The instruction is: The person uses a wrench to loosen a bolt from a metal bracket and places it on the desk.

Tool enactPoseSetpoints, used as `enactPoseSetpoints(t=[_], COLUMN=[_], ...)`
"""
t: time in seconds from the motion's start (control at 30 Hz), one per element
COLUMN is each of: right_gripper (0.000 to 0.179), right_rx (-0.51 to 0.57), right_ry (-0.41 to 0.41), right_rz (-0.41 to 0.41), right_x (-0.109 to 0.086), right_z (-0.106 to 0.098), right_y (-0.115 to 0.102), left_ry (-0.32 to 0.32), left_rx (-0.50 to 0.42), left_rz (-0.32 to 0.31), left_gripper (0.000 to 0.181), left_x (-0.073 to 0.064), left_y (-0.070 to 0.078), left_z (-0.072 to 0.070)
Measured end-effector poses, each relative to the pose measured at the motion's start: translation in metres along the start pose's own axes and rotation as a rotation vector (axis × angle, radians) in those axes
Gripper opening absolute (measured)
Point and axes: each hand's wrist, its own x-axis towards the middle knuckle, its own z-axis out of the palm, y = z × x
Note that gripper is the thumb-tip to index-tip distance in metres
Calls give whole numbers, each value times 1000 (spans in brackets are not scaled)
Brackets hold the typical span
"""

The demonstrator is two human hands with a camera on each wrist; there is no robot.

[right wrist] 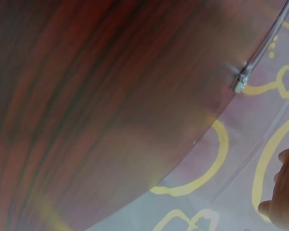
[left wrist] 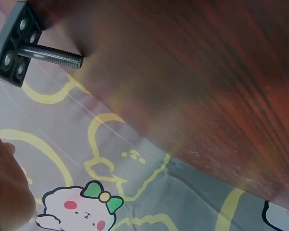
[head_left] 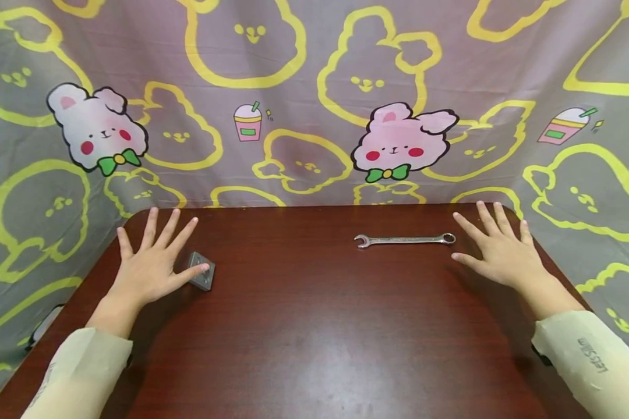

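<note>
My left hand (head_left: pixel 149 270) is spread with its fingers straight above the left of the table. Its thumb overlaps a small grey rectangular plate (head_left: pixel 207 280) in the head view; whether they touch, I cannot tell. In the left wrist view this plate (left wrist: pixel 9 50) has several holes, and a threaded rod (left wrist: pixel 53 55) juts from one face. My right hand (head_left: pixel 505 259), likewise spread, is just right of a silver combination wrench (head_left: pixel 406 240). The wrench lies crosswise near the back edge, its open end to the left and ring end near my right fingers. Neither hand holds anything.
A glossy dark brown wooden table (head_left: pixel 314 326) with rounded back corners spans the space below both arms. Behind it and along both sides hangs a grey curtain (head_left: pixel 304 35) with yellow outlines and cartoon rabbits.
</note>
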Motion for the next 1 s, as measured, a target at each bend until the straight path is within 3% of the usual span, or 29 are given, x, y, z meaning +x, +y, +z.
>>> enactPoseSetpoints(t=[0.23,0.57,0.83,1.0], right_gripper=[85,77,58,51], right_rx=[5,16,243,290], right_ry=[-3,-45,-32,-45], right_rz=[-53,-140,-281,-320], right_x=[12,21,42,55], right_z=[-3,13,19,24], right_y=[-14,-39,-48,-53], left_ry=[-19,-90,-116,-145], left_rx=[-41,-152,-167,-213], left_rz=[47,69,86,85], left_gripper=[97,107,110,101], left_x=[-7,-20,-16,-11], left_y=[3,4,-2,-5], left_z=[-3,2,4,4])
